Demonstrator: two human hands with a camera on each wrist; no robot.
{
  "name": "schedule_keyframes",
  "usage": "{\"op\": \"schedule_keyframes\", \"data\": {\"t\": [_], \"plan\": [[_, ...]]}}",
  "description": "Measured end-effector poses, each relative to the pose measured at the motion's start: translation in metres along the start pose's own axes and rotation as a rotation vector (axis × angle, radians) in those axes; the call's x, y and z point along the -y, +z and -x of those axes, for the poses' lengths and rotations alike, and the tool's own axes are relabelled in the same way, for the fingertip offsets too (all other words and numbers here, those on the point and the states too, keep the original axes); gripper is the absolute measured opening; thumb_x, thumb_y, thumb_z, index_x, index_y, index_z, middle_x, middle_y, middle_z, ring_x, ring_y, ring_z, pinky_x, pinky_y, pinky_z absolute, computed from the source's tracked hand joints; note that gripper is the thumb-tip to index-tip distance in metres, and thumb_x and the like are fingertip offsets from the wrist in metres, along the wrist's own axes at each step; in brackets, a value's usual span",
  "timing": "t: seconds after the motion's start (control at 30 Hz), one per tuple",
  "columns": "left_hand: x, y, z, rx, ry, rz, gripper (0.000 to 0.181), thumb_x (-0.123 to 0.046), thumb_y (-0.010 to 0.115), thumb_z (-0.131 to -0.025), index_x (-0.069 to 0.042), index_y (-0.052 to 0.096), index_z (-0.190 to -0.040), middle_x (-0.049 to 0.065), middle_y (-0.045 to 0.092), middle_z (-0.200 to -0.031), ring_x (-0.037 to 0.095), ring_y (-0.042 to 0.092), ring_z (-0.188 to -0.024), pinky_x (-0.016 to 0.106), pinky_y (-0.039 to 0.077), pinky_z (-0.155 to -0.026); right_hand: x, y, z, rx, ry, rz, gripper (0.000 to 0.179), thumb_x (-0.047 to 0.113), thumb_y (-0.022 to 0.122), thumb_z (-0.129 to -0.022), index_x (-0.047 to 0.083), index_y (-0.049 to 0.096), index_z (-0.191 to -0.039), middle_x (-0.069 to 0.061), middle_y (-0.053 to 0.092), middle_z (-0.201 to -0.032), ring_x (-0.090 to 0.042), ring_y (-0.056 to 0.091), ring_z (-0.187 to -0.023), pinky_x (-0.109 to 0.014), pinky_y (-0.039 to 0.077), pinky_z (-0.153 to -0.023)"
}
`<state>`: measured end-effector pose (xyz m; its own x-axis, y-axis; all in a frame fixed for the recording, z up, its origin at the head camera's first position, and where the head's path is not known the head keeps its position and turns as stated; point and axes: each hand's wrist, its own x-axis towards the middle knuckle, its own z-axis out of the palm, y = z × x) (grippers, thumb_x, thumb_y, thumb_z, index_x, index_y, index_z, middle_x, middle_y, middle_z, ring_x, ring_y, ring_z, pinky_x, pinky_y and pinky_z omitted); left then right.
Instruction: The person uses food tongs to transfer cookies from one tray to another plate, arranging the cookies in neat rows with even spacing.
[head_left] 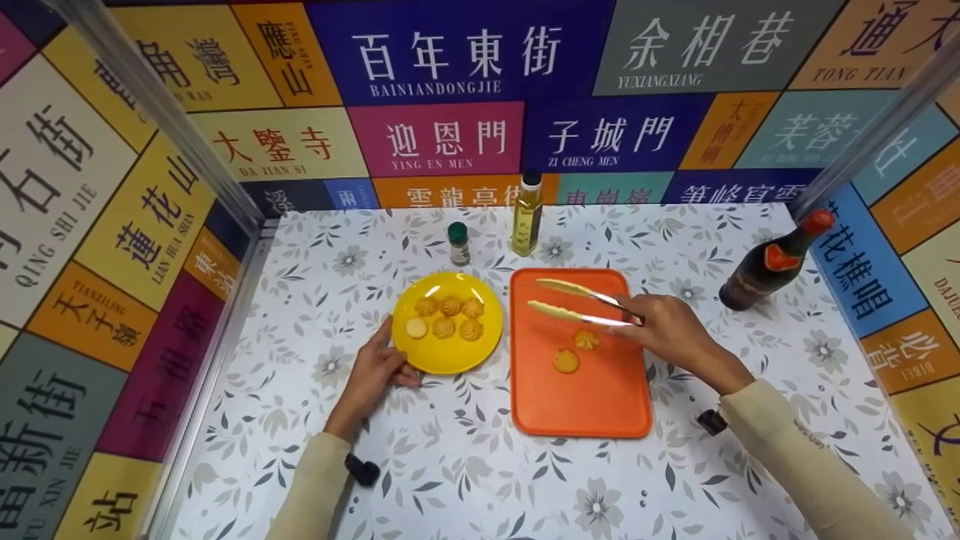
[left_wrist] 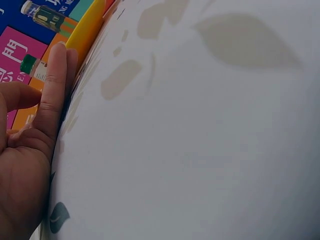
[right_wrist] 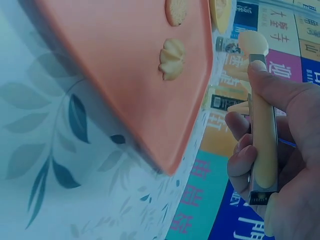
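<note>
My right hand (head_left: 667, 326) grips a pair of tongs (head_left: 574, 288) with pale yellow tips above the orange tray (head_left: 577, 409). The tongs' arms stand apart with nothing between them. Under them on the tray lie a flower-shaped cookie (head_left: 586, 340) and a round cookie (head_left: 566, 361). In the right wrist view, the thumb presses one arm of the tongs (right_wrist: 264, 140) while fingers curl about the other side. Beside the yellow plate (head_left: 450, 361), my left hand (head_left: 379, 361) touches its left rim, fingers extended in the left wrist view. Several cookies (head_left: 444, 328) sit on the plate in two rows.
Behind the plate stands a small green-capped spice jar (head_left: 458, 244). An oil bottle (head_left: 527, 217) is upright behind the tray. A dark bottle with a red top (head_left: 772, 266) stands at the right. Printed panels (head_left: 450, 139) wall the floral-covered table (head_left: 450, 465).
</note>
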<state>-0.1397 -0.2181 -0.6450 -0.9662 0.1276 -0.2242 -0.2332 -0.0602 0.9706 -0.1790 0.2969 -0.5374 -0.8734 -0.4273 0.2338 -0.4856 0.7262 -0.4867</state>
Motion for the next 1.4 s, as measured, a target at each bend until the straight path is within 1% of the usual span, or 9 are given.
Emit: {"op": "schedule_keyframes", "data": {"t": [0.1,0.23,0.33,0.5,0.63,0.8,0.93,1.1,1.4], "plan": [[0.0,0.0,0.0,0.001,0.003,0.005,0.081,0.0,0.056,-0.11,-0.022,0.019,-0.178,0.031,0.073,-0.091,0.036,0.079,-0.072,0.049,0.071,-0.073,-0.004,-0.002,0.007,-0.021,0.007,-0.002,0.024,0.024,0.093,-0.091,0.01,0.081,-0.107,0.006,0.062,-0.076,-0.012,0.049,-0.063,-0.027,0.041,-0.056],[0.0,0.0,0.0,-0.003,0.007,0.012,0.08,0.001,0.056,-0.11,-0.022,0.021,-0.178,0.031,0.073,-0.09,0.036,0.078,-0.071,0.049,0.071,-0.073,-0.007,-0.004,0.015,-0.033,0.021,-0.013,0.039,0.024,0.092,-0.093,0.005,0.082,-0.125,0.006,0.067,-0.081,-0.01,0.05,-0.063,-0.025,0.042,-0.054],[0.0,0.0,0.0,0.003,0.016,0.02,0.08,0.001,0.056,-0.11,-0.021,0.02,-0.178,0.03,0.073,-0.089,0.034,0.078,-0.071,0.048,0.071,-0.072,-0.009,-0.006,0.022,-0.037,0.036,-0.023,0.048,0.023,0.092,-0.093,0.003,0.079,-0.134,0.006,0.07,-0.084,-0.01,0.05,-0.065,-0.025,0.042,-0.054],[0.001,0.001,0.001,0.028,0.037,0.054,0.081,0.004,0.054,-0.11,-0.017,0.018,-0.178,0.031,0.072,-0.088,0.032,0.078,-0.07,0.048,0.071,-0.072,-0.011,-0.006,0.032,-0.04,0.051,-0.017,0.056,0.021,0.092,-0.092,0.002,0.075,-0.141,0.005,0.073,-0.087,-0.009,0.051,-0.066,-0.023,0.042,-0.054],[0.001,0.001,0.001,0.03,0.035,0.06,0.08,0.004,0.054,-0.11,-0.018,0.018,-0.178,0.031,0.072,-0.087,0.033,0.077,-0.069,0.048,0.071,-0.072,-0.013,-0.005,0.039,-0.053,0.059,-0.013,0.055,0.02,0.093,-0.091,0.004,0.076,-0.141,0.005,0.072,-0.086,-0.009,0.05,-0.065,-0.022,0.041,-0.053],[0.0,0.0,0.001,0.02,0.024,0.056,0.081,0.004,0.055,-0.11,-0.018,0.019,-0.178,0.031,0.072,-0.088,0.033,0.077,-0.069,0.049,0.071,-0.072,-0.017,-0.003,0.049,-0.076,0.063,-0.05,0.053,0.022,0.093,-0.091,0.004,0.077,-0.138,0.007,0.07,-0.085,-0.008,0.048,-0.064,-0.02,0.038,-0.052],[0.0,0.0,0.001,0.02,0.022,0.059,0.081,0.004,0.055,-0.109,-0.019,0.02,-0.178,0.032,0.072,-0.088,0.034,0.077,-0.07,0.05,0.071,-0.072,-0.019,-0.002,0.058,-0.09,0.062,-0.083,0.052,0.019,0.094,-0.09,0.003,0.078,-0.137,0.007,0.073,-0.086,-0.006,0.05,-0.063,-0.017,0.04,-0.051],[0.002,-0.001,0.001,0.019,0.025,0.056,0.08,0.003,0.055,-0.11,-0.02,0.02,-0.178,0.033,0.072,-0.088,0.034,0.078,-0.07,0.05,0.071,-0.072,-0.023,0.0,0.068,-0.085,0.077,-0.101,0.055,0.018,0.095,-0.089,0.003,0.077,-0.138,0.008,0.074,-0.086,-0.005,0.052,-0.061,-0.016,0.042,-0.05],[0.001,0.0,0.001,0.027,0.037,0.054,0.08,0.004,0.053,-0.111,-0.018,0.017,-0.178,0.032,0.073,-0.089,0.033,0.078,-0.07,0.047,0.071,-0.071,-0.025,0.004,0.082,-0.07,0.123,-0.093,0.056,0.02,0.096,-0.087,0.004,0.078,-0.138,0.01,0.069,-0.082,-0.006,0.053,-0.064,-0.018,0.042,-0.052]]}}
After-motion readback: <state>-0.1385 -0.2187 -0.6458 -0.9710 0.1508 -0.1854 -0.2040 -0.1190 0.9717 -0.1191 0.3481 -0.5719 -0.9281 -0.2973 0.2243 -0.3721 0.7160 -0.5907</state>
